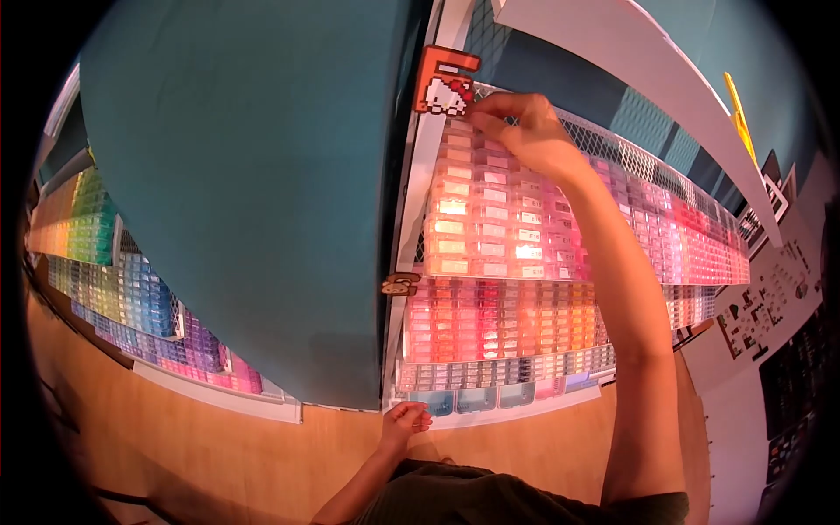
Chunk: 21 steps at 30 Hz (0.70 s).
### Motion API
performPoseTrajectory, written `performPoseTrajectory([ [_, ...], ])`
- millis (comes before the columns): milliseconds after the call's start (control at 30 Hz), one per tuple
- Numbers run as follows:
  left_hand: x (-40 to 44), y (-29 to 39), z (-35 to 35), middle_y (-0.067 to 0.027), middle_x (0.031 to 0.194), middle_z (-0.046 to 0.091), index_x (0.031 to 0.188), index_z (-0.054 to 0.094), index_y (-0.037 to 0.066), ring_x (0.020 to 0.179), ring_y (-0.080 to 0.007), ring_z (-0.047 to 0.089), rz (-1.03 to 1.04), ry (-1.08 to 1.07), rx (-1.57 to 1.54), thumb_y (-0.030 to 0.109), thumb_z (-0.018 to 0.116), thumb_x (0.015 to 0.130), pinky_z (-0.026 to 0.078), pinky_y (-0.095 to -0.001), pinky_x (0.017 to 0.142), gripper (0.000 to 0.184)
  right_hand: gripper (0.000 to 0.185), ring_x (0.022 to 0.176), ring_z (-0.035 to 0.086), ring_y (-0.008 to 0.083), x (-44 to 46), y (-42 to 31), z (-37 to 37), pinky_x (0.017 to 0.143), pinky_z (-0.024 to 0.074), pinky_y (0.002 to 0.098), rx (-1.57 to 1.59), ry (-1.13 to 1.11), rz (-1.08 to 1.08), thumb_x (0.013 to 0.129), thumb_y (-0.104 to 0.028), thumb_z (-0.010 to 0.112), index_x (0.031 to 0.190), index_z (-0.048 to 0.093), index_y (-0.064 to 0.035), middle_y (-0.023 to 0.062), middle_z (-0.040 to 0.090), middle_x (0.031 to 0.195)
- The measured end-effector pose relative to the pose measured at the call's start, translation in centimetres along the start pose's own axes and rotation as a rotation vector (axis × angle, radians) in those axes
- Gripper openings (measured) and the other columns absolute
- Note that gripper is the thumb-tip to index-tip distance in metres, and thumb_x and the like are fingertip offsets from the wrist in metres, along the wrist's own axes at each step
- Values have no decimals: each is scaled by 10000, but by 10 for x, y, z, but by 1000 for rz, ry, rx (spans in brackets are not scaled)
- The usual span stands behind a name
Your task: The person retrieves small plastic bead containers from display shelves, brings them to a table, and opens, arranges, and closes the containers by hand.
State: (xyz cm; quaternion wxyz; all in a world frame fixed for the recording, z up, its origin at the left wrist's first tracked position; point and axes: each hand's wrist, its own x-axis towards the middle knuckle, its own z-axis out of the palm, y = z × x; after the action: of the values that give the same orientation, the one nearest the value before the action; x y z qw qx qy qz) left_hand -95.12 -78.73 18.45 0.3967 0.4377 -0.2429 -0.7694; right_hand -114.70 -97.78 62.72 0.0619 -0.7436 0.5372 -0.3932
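My right hand (529,131) reaches to the top of a tall rack, thumb and fingers closed in a pinch by the upper left drawers. Whatever is between the fingertips, if anything, is too small to make out. Below it stand columns of small clear drawers (494,214) with white labels, in pink and red tones. A pixel-style red and white cat figure (444,87) is fixed to the rack's edge just left of my fingertips. Low down, my left hand (405,422) hangs near the bottom bins with its fingers curled in; their grip is hidden.
A teal panel (254,192) stands left of the rack. Beyond it are more racks of coloured drawers (96,210). Lower tiers hold orange drawers (525,319) and blue-grey bins (477,399). A curved white board (647,66) juts out above. Wooden floor (254,455) lies below.
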Motion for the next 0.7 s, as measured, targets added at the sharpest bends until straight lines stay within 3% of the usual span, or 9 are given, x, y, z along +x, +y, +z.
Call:
performPoseTrajectory([
  [100,2,-2,-1,-97,882,712,1027,684,15,775,-182,689,-17,13,3,199,677,940,558,-300,741,204,148,855,680,246,-2,5,-1,855,516,359,18,84,2,847,-160,710,926,770,-51,115,741,937],
  [200,4,-3,0,-94,873,711,1023,684,16,773,-179,689,-24,18,5,192,687,934,560,-300,738,197,119,964,641,296,0,17,2,980,438,411,-203,159,-522,807,-149,720,874,772,-65,112,718,966],
  [300,5,0,0,-92,867,711,1021,686,19,771,-176,689,-21,3,2,187,696,928,562,-300,734,192,107,1059,588,330,3,19,9,1068,346,440,-309,117,-529,780,-153,726,831,767,-68,108,695,967],
  [400,9,-1,1,-91,867,711,1021,688,21,769,-176,690,-11,-5,-17,186,695,930,564,-299,732,188,127,1037,594,326,0,12,9,1010,387,414,-422,143,-569,788,-140,741,859,739,-35,117,685,989],
  [500,13,-4,0,-93,872,712,1023,687,19,771,-177,690,-12,1,-10,187,677,943,566,-301,739,186,143,1063,585,323,4,8,9,1050,353,431,-443,99,-503,803,-163,728,868,743,-35,116,682,994],
  [700,12,-5,-1,-92,882,709,1034,687,17,782,-183,690,-26,0,14,186,647,964,567,-302,753,188,173,1071,585,303,7,12,13,1064,358,416,-491,129,-620,815,-161,707,919,739,-27,132,676,1005],
])
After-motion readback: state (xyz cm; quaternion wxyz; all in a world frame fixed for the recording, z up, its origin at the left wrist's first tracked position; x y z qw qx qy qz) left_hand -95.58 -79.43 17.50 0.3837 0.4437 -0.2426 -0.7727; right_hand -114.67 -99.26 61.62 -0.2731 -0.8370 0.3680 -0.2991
